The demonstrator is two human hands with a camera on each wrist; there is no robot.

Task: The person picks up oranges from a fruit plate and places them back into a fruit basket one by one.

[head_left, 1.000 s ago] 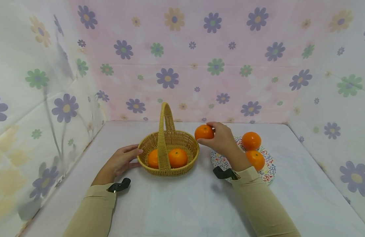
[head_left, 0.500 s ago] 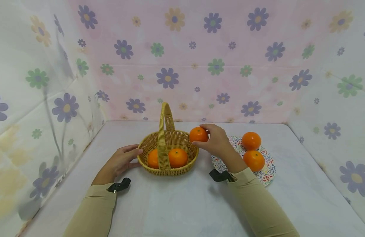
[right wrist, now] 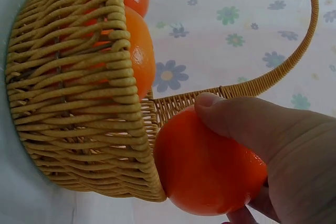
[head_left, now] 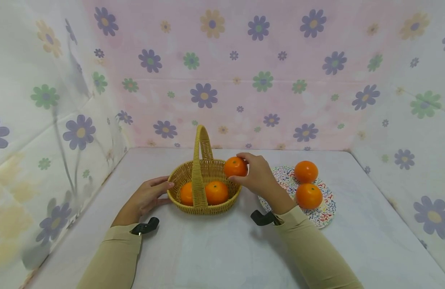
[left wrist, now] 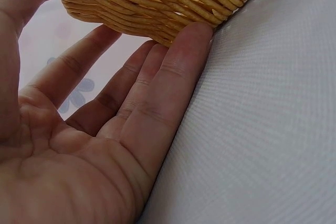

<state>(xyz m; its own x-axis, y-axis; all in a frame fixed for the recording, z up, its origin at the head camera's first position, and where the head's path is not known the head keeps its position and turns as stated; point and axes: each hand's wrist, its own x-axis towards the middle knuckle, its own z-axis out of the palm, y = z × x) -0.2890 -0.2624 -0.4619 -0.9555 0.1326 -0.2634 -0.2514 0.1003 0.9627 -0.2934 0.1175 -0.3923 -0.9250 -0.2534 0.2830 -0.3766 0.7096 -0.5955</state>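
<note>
A yellow wicker basket [head_left: 204,209] with a tall arched handle stands left of centre, holding two oranges [head_left: 216,192]. My left hand [head_left: 146,196] touches the basket's left end; in the left wrist view its fairly straight fingers [left wrist: 173,77] rest against the woven wall from outside. My right hand [head_left: 260,176] holds another orange [head_left: 235,167] between thumb and fingers above the basket's right rim. In the right wrist view this orange [right wrist: 205,166] is beside the rim, the thumb on top and the other fingers mostly hidden behind it.
To the right lies a round plate [head_left: 327,214] with a multicoloured speckled pattern, bearing two more oranges [head_left: 309,196]. A white cloth covers the table [head_left: 215,253]. Flower-printed cloth walls [head_left: 229,72] close off the back and sides.
My right hand has moved left with its orange, from between plate and basket to over the basket's right rim. The left hand and the basket have stayed in place.
</note>
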